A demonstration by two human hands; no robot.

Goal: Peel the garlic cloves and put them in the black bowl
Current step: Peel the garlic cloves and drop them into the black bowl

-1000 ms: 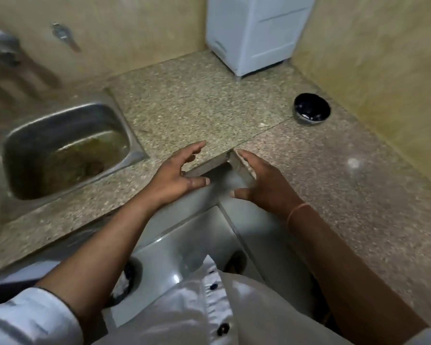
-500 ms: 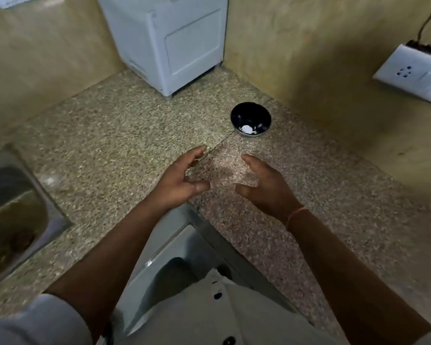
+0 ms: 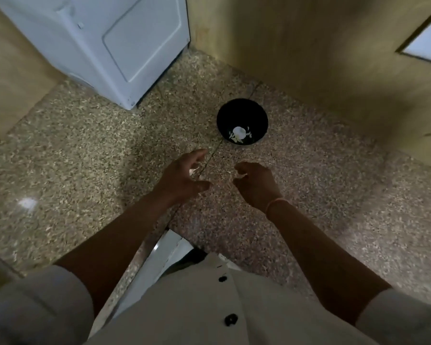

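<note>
1. Now the left hand (image 3: 184, 179) hovers with its fingers spread and fairly straight, thumb out, gripping nothing. A pale glint under its palm is too blurred to name.
2. Beside it on the right, the right hand (image 3: 255, 184) has its fingers loosely curled, with fingertips and thumb apart and nothing visible between them. An orange thread (image 3: 275, 204) circles its wrist.
3. Both hands hang over the speckled counter (image 3: 85, 158), one on each side of its seam, just on the near side of the black bowl (image 3: 241, 113).
4. The garlic (image 3: 239, 133) lies inside the bowl against its near wall, as one round pale piece with a few slivers around it. Whether any of it is peeled cannot be told.
5. Half a second ago both hands had straighter fingers and faced each other nearer the counter's edge. Since then the right fingers have curled in, and both hands have moved farther out, closing on the bowl. That suggests a reach for the garlic is starting and that peeling is not yet under way.
6. The sink that showed at the left before is now out of view. The white appliance (image 3: 105, 46) fills the far left, and the bowl sits closer to the middle.
</note>
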